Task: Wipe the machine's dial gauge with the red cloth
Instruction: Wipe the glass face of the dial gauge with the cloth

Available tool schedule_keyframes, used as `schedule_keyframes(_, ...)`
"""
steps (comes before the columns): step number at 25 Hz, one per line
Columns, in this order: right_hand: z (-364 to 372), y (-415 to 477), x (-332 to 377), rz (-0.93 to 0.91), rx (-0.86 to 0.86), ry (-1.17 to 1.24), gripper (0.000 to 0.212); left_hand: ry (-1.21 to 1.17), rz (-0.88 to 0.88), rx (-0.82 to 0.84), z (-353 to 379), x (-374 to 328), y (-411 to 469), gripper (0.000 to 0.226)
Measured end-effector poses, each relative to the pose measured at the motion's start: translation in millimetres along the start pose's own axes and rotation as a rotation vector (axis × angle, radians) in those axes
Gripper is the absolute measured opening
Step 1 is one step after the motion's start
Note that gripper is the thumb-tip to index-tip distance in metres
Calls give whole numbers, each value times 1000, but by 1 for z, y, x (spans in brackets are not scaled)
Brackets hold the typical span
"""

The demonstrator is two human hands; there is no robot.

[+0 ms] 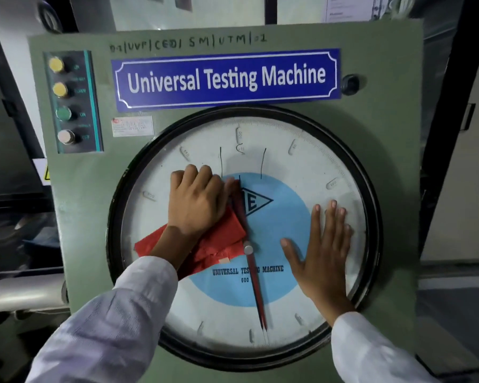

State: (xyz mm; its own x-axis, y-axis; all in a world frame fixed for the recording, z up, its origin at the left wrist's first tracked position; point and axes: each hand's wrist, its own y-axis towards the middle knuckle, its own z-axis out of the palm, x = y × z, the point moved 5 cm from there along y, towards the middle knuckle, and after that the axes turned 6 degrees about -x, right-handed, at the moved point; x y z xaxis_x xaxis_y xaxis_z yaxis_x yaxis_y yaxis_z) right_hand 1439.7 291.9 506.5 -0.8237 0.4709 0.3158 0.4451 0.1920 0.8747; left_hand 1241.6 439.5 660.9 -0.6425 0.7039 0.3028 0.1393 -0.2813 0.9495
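A large round dial gauge (302, 161) with a black rim, white face, blue centre disc and a red pointer fills the green machine panel. My left hand (195, 200) presses a crumpled red cloth (219, 244) against the glass, left of the dial's centre, fingers curled over the cloth. The cloth spreads out below and to the left of that hand. My right hand (322, 252) lies flat on the glass at the right side of the dial, fingers spread and pointing up, holding nothing.
A blue "Universal Testing Machine" nameplate (227, 78) sits above the dial. A strip of push buttons (65, 102) runs down the panel's upper left. A black knob (350, 84) is at the upper right. Dark machine parts stand to the left.
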Motion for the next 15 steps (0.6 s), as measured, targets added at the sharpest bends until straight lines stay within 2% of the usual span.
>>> schedule_keyframes(3, -4, 0, 1, 5, 9, 6, 96, 148, -136, -77, 15, 21, 60, 45)
schedule_keyframes(6, -3, -1, 2, -3, -9, 7, 95, 112, -221, -91, 33, 25, 117, 43)
schedule_keyframes(10, -1, -1, 1, -14, -46, -26, 96, -4, -8, -36, 43, -10, 115, 39)
schedule_keyframes(14, 0, -3, 2, -25, -61, -44, 96, -132, -53, 144, 40, -11, 85, 28)
schedule_keyframes(15, 1, -3, 2, -28, -64, -45, 96, -123, -52, 194, 39, -12, 71, 33)
